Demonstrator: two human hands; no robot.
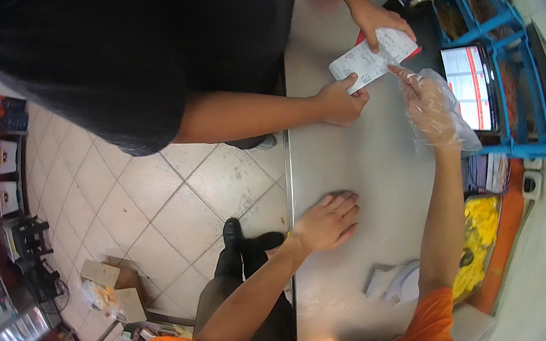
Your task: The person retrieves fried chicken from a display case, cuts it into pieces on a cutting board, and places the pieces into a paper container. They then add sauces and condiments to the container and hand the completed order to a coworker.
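a white printed paper slip (371, 60) is held flat on the brushed steel worktop (371, 163) at its far end by a co-worker in a black top. one of that person's hands (376, 19) presses the slip's far edge, the other (340, 102) pins its near corner.

the right hand (432, 103), covered by a thin clear plastic glove, is stretched out over the worktop. its fingers are loosely spread, nothing is pinched in its grip, and the index fingertip is pointed at the slip's right edge; touching or just short of it cannot be told.

the left hand (327, 219) is laid palm down near the worktop's front edge, fingers together and flat, its grip empty, well apart from the slip. it looks to be used as a brace.

step judged in hand: the slip is being read over jointly, with a line on it being indicated by the gloved finger. nothing is lifted yet.

if the slip is to be taken, a light pinch at the free right edge would be called for, and the co-worker's hold would have to be released first, or the thin paper may tear.

also noted: a tilted screen (470, 83) inside a blue frame (512, 57) just beyond the gloved hand, a tray of yellow food (479, 234) to the right, and crumpled white paper (396, 284) on the worktop near the right elbow.
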